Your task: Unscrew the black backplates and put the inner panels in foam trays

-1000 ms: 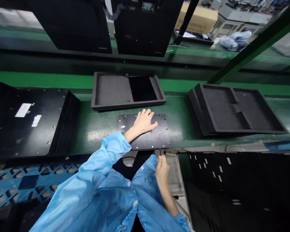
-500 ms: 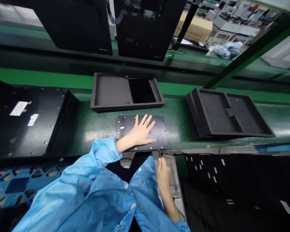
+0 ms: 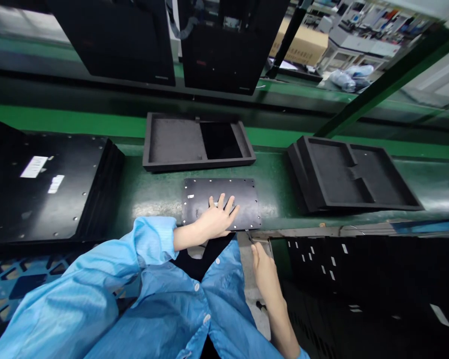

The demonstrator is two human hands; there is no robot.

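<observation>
A flat black panel [image 3: 198, 192] with small holes along its edges and a white sticker lies on the green bench at its front edge. My left hand [image 3: 217, 219] rests on the panel's near middle, fingers spread. Just below the panel's near right corner, my right hand [image 3: 262, 262] is closed around a thin dark tool [image 3: 249, 236]. The tool's tip is at the panel's near edge; its kind is too small to make out, and its handle is hidden in my fist.
Behind the panel stands a grey foam tray [image 3: 175, 142] with a black sheet [image 3: 220, 141] in its right part. Stacked foam trays [image 3: 370, 174] are on the right. Stacked large black panels [image 3: 71, 184] are on the left. Dark panels [image 3: 351, 284] fill the lower right.
My left hand has slid toward me and lies lower on the panel. My right hand has shifted right, with the thin tool tilted along the near edge.
</observation>
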